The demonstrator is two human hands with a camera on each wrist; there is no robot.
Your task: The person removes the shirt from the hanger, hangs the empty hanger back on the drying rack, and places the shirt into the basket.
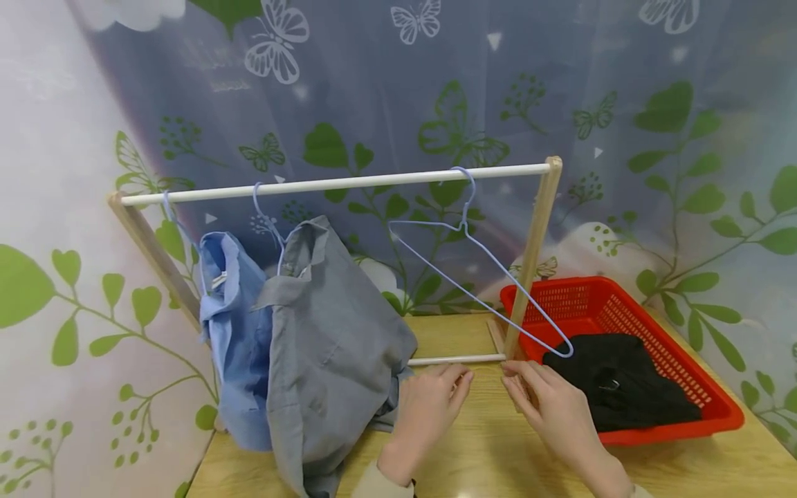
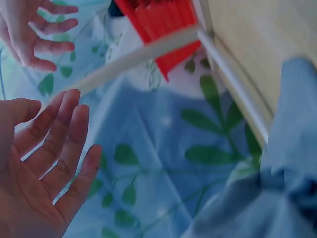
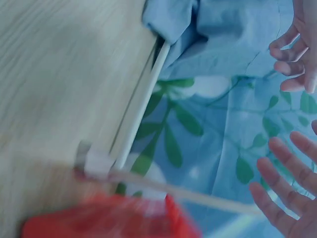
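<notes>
My left hand [image 1: 431, 409] is over the table between the grey garment and the rack's right post, its fingers loosely bent around nothing. To its right my right hand [image 1: 553, 409] faces it, also holding nothing, near the foot of the right post and the basket's left side. Both wrist views show the fingers spread and relaxed. Above the hands a bare lilac hanger [image 1: 463, 225] hangs tilted from the white rod [image 1: 373, 181]. Further left on the rod hang a grey garment [image 1: 339, 325] and a blue garment [image 1: 233, 346], each on a lilac hanger.
A red basket [image 1: 725, 415] with a folded black garment [image 1: 629, 387] stands on the table at the right. The rack's wooden right post [image 1: 535, 242] rises next to it. A low white bar [image 1: 457, 360] crosses near the table [image 1: 492, 456]. A leaf-patterned curtain [image 1: 386, 83] hangs behind.
</notes>
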